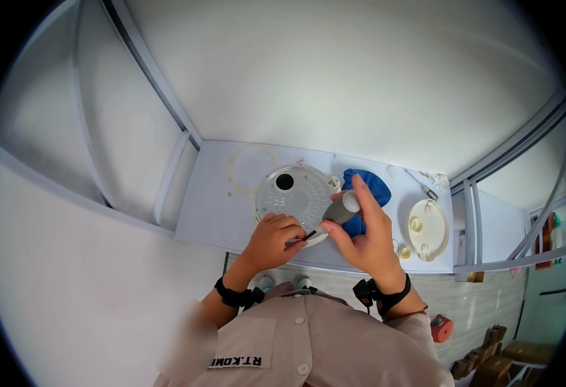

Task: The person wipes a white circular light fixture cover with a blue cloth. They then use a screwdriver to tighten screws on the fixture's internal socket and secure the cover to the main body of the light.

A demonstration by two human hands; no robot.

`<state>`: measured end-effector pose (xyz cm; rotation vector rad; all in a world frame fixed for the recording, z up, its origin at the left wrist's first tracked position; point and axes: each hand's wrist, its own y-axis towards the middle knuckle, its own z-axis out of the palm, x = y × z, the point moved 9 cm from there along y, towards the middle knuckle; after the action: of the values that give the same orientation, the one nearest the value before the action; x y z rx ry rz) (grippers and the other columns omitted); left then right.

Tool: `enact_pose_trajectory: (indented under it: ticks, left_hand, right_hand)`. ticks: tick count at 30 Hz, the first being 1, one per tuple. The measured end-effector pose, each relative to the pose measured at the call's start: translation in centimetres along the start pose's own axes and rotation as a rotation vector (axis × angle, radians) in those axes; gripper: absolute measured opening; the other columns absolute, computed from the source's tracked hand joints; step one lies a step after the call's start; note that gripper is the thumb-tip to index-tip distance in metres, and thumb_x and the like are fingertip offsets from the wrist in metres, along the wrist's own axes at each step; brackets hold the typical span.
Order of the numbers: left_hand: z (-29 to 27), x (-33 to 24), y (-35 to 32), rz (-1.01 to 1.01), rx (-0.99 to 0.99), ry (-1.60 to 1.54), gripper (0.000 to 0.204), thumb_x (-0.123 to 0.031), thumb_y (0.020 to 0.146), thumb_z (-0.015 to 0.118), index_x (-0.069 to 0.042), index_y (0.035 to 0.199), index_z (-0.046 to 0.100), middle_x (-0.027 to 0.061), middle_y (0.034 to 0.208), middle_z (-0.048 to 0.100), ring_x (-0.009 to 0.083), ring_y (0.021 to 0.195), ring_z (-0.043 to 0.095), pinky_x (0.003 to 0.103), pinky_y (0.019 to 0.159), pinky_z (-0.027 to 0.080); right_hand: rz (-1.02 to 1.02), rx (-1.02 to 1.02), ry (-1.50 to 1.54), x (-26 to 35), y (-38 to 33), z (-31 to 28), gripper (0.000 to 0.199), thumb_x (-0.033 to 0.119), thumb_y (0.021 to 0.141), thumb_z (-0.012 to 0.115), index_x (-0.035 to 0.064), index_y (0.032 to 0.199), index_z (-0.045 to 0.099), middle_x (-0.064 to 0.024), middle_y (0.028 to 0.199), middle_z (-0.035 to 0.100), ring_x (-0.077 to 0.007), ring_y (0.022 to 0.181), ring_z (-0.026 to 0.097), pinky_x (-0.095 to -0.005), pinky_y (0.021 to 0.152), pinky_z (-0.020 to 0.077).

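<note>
A round white plastic cover [282, 201] with a ribbed, glossy face and a black round spot lies on the table in front of me. My right hand [374, 240] grips a screwdriver [342, 208] by its thick grey handle, which tilts up to the right. The dark shaft slants down toward the cover's near rim. There my left hand [269, 242] rests with curled fingers, its fingertips closed at the shaft's lower end. Whatever those fingertips pinch is hidden. A blue cloth-like item [372, 186] lies behind and beside my right hand.
An oval white plastic part [430, 226] lies at the table's right, with a small cream round piece [405, 253] beside it. Farther back is a slim hand tool [430, 192] near crumpled white material [438, 179]. A thin cream ring [253, 148] lies at the back left.
</note>
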<state>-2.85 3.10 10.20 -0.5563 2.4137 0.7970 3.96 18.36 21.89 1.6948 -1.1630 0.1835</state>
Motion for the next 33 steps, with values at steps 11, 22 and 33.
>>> enact_pose_trajectory:
  ticks: [11,22,33]
  left_hand:
    - [-0.2,0.7,0.3,-0.044,-0.026,-0.061,0.016,-0.013,0.085,0.086,-0.009,0.091,0.072,0.0019,0.093,0.07,0.0247,0.08,0.064,0.038,0.074,0.046]
    - [-0.4,0.5,0.3,-0.037,-0.009,-0.079,0.016,-0.001,0.086,0.076,-0.003,0.101,0.072,0.0106,0.098,0.065,0.0296,0.086,0.065,0.04,0.076,0.054]
    - [1.0,-1.6,1.5,-0.036,0.056,0.091,0.031,-0.024,0.08,0.088,-0.011,0.105,0.076,0.0032,0.103,0.065,0.0274,0.096,0.062,0.042,0.087,0.048]
  right_hand:
    - [-0.017,-0.078,0.172,-0.4,-0.9,-0.9,0.08,0.006,0.096,0.078,-0.0026,0.163,0.036,-0.0255,0.133,0.069,-0.0322,0.11,0.072,-0.0405,0.099,0.0555]
    - [-0.02,-0.21,0.14,-0.7,-1.7,-3.4,0.078,0.006,0.097,0.078,-0.0012,0.162,0.036,-0.025,0.128,0.068,-0.0264,0.104,0.07,-0.0384,0.094,0.0565]
    - [-0.03,-0.273,0.142,-0.7,-3.0,-4.0,0.074,0.003,0.097,0.078,-0.0014,0.16,0.04,-0.0249,0.126,0.067,-0.0254,0.105,0.069,-0.0373,0.09,0.0594]
